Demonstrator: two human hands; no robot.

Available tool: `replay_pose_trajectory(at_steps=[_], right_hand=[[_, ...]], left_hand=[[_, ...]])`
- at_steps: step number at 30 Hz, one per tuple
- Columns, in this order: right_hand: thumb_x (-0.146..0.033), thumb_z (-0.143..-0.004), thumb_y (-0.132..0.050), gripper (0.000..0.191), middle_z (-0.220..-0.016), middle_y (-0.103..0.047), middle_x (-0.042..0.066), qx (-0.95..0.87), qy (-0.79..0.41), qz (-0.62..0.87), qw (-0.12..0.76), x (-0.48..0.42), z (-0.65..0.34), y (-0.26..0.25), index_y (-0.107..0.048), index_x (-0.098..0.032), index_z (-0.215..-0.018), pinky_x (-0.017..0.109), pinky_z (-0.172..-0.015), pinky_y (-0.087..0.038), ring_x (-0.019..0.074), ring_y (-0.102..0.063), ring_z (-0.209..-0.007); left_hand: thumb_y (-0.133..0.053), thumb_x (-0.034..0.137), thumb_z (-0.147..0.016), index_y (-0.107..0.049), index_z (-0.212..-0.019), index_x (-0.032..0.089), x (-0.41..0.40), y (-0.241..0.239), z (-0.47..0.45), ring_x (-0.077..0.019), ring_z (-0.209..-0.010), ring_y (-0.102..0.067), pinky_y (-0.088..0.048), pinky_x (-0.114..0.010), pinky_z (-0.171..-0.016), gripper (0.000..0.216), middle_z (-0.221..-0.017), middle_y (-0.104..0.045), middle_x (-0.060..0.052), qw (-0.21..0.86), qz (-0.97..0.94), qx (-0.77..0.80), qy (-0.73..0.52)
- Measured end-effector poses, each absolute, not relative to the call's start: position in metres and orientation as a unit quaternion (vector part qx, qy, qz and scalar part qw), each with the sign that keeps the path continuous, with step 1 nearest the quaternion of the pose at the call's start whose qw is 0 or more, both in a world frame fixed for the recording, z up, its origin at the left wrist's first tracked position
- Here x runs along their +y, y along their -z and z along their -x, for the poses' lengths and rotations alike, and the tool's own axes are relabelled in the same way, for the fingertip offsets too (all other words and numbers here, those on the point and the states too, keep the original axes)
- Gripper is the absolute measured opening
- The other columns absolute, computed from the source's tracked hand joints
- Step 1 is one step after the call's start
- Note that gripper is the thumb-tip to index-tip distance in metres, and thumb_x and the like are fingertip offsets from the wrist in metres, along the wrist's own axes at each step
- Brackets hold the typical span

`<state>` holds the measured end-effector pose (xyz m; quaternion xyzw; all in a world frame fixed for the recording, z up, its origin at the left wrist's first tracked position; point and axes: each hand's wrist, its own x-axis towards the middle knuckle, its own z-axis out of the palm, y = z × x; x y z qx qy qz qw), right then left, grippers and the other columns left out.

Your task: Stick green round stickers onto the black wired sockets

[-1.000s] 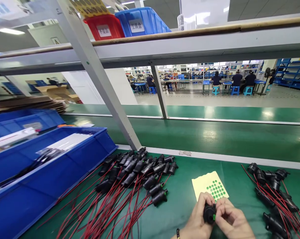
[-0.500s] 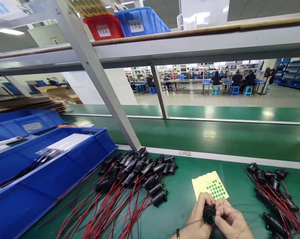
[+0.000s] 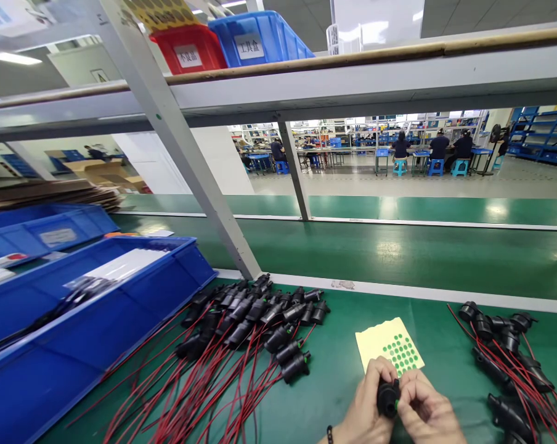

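Observation:
At the bottom edge both of my hands meet around one black plastic connector (image 3: 388,398). My left hand (image 3: 364,407) grips its body. My right hand (image 3: 426,411) pinches its right side, where a small green dot shows. Just beyond my fingers lies a pale yellow sticker sheet (image 3: 388,351) with rows of green dots. A large pile of black connectors with red wires (image 3: 251,324) lies to the left on the green mat. A smaller pile of the same parts (image 3: 507,357) lies to the right.
A long blue bin (image 3: 98,320) with bagged parts stands at the left, more blue bins (image 3: 42,231) behind it. A slanted grey frame post (image 3: 190,166) rises from the bench. Red and blue bins (image 3: 227,43) sit on the shelf above. People sit at far benches (image 3: 440,148).
My hands and the connector stay in the same spot; the fingers shift slightly around the part. The view tilts a little.

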<state>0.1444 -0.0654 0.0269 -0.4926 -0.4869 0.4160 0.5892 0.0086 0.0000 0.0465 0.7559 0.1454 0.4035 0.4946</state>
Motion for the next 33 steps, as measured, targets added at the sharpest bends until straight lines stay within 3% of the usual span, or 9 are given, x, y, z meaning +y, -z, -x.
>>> replay_pose_trajectory(at_steps=[12, 16, 21, 28, 33], right_hand=[[-0.03, -0.076, -0.068, 0.019, -0.07, -0.052, -0.001, -0.442, -0.447, 0.496, 0.599, -0.063, -0.144, -0.019, -0.056, -0.022, -0.065, 0.026, -0.063, -0.043, 0.0165, -0.05, -0.066], [-0.043, -0.075, -0.071, 0.027, -0.064, -0.049, -0.004, -0.406, -0.514, 0.467, 0.593, -0.064, -0.144, -0.028, -0.056, -0.021, -0.069, 0.024, -0.057, -0.039, 0.0138, -0.046, -0.06], [-0.052, -0.067, -0.077, 0.037, -0.062, -0.057, -0.003, -0.317, -0.571, 0.422, 0.629, -0.065, -0.136, -0.044, -0.06, -0.02, -0.073, 0.025, -0.056, -0.042, 0.013, -0.051, -0.057], [-0.045, -0.055, -0.087, 0.039, -0.061, -0.055, -0.004, -0.305, -0.557, 0.435, 0.638, -0.062, -0.134, -0.034, -0.061, -0.019, -0.068, 0.024, -0.057, -0.043, 0.0112, -0.05, -0.057], [-0.053, -0.059, -0.082, 0.041, -0.068, -0.06, 0.0, -0.308, -0.467, 0.47, 0.683, -0.061, -0.131, -0.019, -0.065, -0.023, -0.08, 0.026, -0.056, -0.045, 0.0145, -0.055, -0.059]], left_hand=[[-0.052, 0.012, -0.069, -0.037, -0.095, 0.023, 0.006, -0.043, -0.003, -0.0183, -0.08, -0.044, -0.038, -0.031, -0.073, 0.032, -0.089, -0.044, -0.003, 0.428, -0.807, 0.141, -0.382], [-0.054, 0.012, -0.071, -0.038, -0.088, 0.023, 0.001, -0.049, -0.009, -0.0159, -0.077, -0.042, -0.038, -0.029, -0.071, 0.025, -0.086, -0.043, -0.001, 0.516, -0.749, 0.18, -0.374], [-0.058, 0.014, -0.068, -0.036, -0.084, 0.023, -0.004, -0.059, -0.015, -0.0113, -0.067, -0.04, -0.035, -0.021, -0.053, 0.028, -0.086, -0.04, 0.001, 0.684, -0.62, 0.183, -0.339], [-0.055, 0.0, -0.054, -0.04, -0.08, 0.02, 0.004, -0.049, -0.013, -0.0095, -0.069, -0.035, -0.028, -0.022, -0.061, 0.036, -0.079, -0.042, 0.004, 0.659, -0.636, 0.209, -0.342], [-0.067, 0.005, -0.056, -0.037, -0.084, 0.022, 0.008, -0.042, -0.015, -0.007, -0.061, -0.035, -0.022, -0.021, -0.055, 0.044, -0.075, -0.045, 0.006, 0.746, -0.56, 0.195, -0.303]])
